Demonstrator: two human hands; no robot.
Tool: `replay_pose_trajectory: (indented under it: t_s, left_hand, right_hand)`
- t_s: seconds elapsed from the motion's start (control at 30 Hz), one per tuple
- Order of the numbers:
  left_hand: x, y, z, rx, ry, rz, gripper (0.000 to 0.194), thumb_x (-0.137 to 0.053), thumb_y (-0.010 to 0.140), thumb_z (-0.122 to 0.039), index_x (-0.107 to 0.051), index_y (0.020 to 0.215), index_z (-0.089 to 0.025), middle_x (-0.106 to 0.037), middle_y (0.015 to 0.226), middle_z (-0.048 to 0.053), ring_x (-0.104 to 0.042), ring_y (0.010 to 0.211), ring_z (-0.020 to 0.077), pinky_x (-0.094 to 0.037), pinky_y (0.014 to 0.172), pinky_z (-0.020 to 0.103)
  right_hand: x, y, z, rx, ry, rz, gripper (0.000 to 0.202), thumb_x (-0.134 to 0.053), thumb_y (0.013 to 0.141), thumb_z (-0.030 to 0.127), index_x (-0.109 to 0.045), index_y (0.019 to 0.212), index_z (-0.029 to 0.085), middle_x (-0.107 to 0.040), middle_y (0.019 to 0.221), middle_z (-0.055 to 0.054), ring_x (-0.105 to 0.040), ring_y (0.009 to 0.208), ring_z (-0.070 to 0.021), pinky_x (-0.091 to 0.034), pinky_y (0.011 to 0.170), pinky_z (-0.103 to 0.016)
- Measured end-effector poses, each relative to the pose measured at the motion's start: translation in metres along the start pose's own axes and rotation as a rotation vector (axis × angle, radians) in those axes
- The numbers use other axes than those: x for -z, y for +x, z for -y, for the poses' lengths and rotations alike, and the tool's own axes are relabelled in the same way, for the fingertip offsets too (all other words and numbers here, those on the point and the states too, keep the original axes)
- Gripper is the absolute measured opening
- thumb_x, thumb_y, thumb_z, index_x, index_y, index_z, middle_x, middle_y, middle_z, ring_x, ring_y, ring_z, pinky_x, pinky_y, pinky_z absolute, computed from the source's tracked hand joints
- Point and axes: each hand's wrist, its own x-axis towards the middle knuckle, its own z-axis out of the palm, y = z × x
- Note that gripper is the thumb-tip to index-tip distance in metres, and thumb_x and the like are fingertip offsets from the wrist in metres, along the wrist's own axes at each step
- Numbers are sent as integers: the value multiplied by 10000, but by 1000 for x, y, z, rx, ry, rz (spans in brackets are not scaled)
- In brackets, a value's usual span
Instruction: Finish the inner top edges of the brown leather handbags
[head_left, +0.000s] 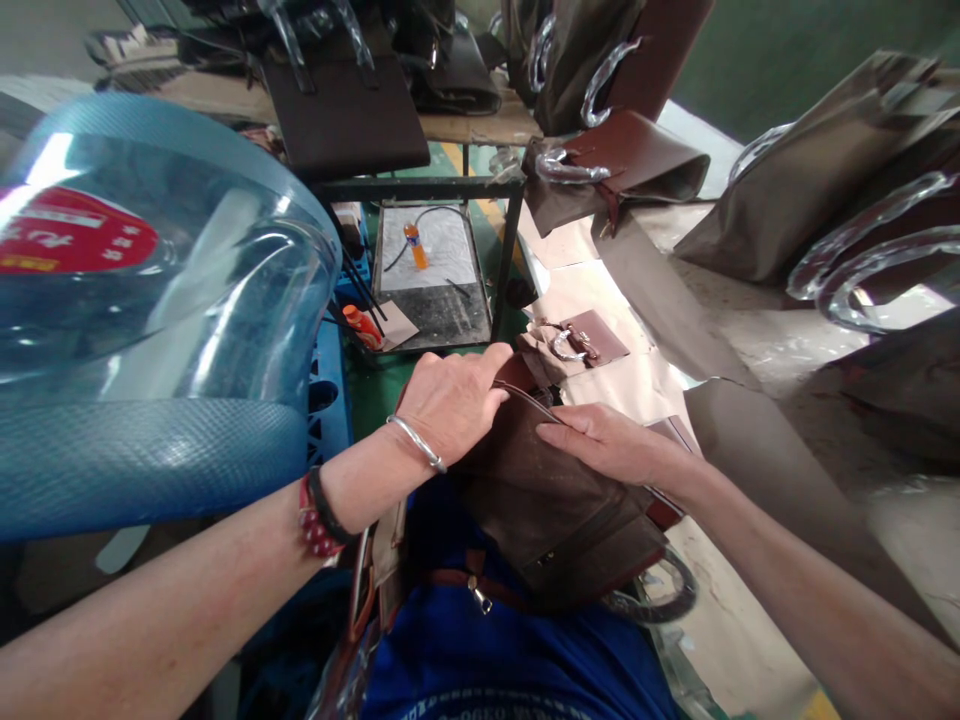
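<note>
A dark brown bag (555, 500) lies across my lap, over the blue cloth (510, 670). My left hand (454, 400), with a silver bangle at the wrist, grips the bag's top edge with bent fingers. My right hand (592, 435) pinches the same edge a little further right, its thumb and fingers pressed together. A metal clasp (478, 595) on a brown strap hangs below the bag. One wrapped handle (667, 590) sticks out at the bag's lower right.
A large blue water bottle (150, 340) fills the left side. Ahead stands a metal frame (510, 250) with an orange drink bottle (415, 247) on a tray. Brown bags (795, 170) with plastic-wrapped handles cover the right and back. A small brown piece (592, 340) lies on paper.
</note>
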Motion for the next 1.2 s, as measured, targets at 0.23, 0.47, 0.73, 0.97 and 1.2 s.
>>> replay_pose_trajectory:
  t_s: [0.23, 0.47, 0.73, 0.97, 1.2]
  left_hand:
    - [-3, 9, 0, -54, -42, 110, 198, -416, 787, -275, -611, 808, -251, -660, 811, 18, -579, 833, 240, -340, 674, 393]
    - [-3, 10, -3, -29, -74, 123, 211, -408, 774, -273, -618, 787, -248, -659, 774, 27, -578, 818, 240, -318, 681, 394]
    - [-5, 10, -1, -39, -94, 110, 213, -404, 761, -256, -615, 759, -223, -657, 771, 37, -579, 812, 245, -307, 681, 393]
    - [-5, 11, 2, -5, -109, 108, 240, -388, 754, -241, -627, 752, -225, -665, 768, 45, -584, 816, 242, -307, 692, 399]
    - [-2, 6, -1, -18, -122, 103, 232, -401, 756, -263, -630, 753, -228, -666, 746, 38, -584, 806, 237, -309, 701, 393]
  right_hand:
    - [-2, -5, 2, -23, -54, -110, 293, -333, 857, 412, -435, 732, 167, -477, 673, 6, -467, 627, -121, -327, 570, -239]
    - [1, -1, 7, 45, -2, -154, 270, -273, 891, 353, -472, 914, 172, -525, 793, -11, -491, 729, -120, -354, 646, -232]
    - [7, 16, 8, 4, -80, -190, 284, -396, 829, 318, -441, 600, 156, -410, 548, 43, -402, 545, -73, -285, 515, -198]
    - [-1, 33, 9, -174, 127, -224, 496, -358, 782, 546, -322, 475, 159, -296, 445, 45, -304, 440, -63, -217, 410, -204]
    - [1, 17, 2, -274, 191, -239, 567, -223, 803, 599, -480, 580, 145, -452, 499, 5, -439, 496, -108, -309, 460, -225]
